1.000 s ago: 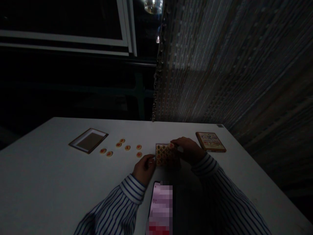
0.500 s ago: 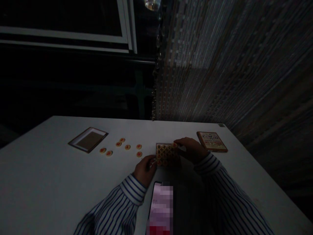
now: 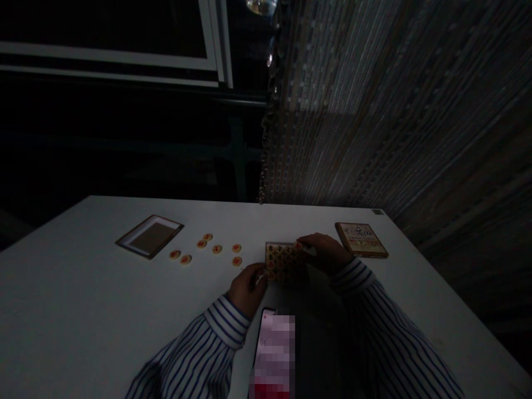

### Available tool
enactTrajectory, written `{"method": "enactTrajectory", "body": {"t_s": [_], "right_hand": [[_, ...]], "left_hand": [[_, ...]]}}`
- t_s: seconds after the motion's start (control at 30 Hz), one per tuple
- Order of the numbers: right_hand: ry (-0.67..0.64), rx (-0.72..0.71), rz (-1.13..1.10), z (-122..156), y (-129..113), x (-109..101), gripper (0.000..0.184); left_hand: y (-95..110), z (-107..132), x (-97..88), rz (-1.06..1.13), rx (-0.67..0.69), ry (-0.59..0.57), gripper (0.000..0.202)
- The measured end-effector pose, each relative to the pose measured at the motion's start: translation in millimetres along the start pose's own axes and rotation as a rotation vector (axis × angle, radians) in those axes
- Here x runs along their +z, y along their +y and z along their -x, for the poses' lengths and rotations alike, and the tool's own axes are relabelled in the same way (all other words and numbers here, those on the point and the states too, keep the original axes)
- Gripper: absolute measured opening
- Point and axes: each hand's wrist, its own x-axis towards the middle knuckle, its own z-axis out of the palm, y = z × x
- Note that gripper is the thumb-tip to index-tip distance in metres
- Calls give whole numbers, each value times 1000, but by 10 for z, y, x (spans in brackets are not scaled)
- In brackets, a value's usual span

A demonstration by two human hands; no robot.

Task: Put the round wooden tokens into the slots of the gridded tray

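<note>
A small shallow box (image 3: 266,256) holds rows of round Chinese chess pieces with black and red characters. My left hand (image 3: 245,291) is closed on its near left edge. Over the far right corner, my right hand (image 3: 326,252) pinches one red-marked Chinese chess piece (image 3: 298,245) between thumb and fingers. That hand and its shadow darken the box's right side, so the pieces there are hard to make out. Several loose red-marked pieces (image 3: 216,249) lie on the white table (image 3: 103,310), left of the box.
An open tray or lid (image 3: 137,230) with a pale inner rim lies at the far left. A flat printed box (image 3: 361,240) rests at the right, beyond my right wrist. Near me is a lit phone (image 3: 274,354). A beaded string curtain (image 3: 324,138) hangs behind the table.
</note>
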Motion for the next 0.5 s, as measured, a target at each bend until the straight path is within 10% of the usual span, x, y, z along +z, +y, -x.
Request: {"method": "enactTrajectory", "body": {"t_s": [0.5], "right_hand": [[-134,29,54,-22,21,38,26]], "left_hand": [[-49,-9,-2,-33,61,-14,28]]}}
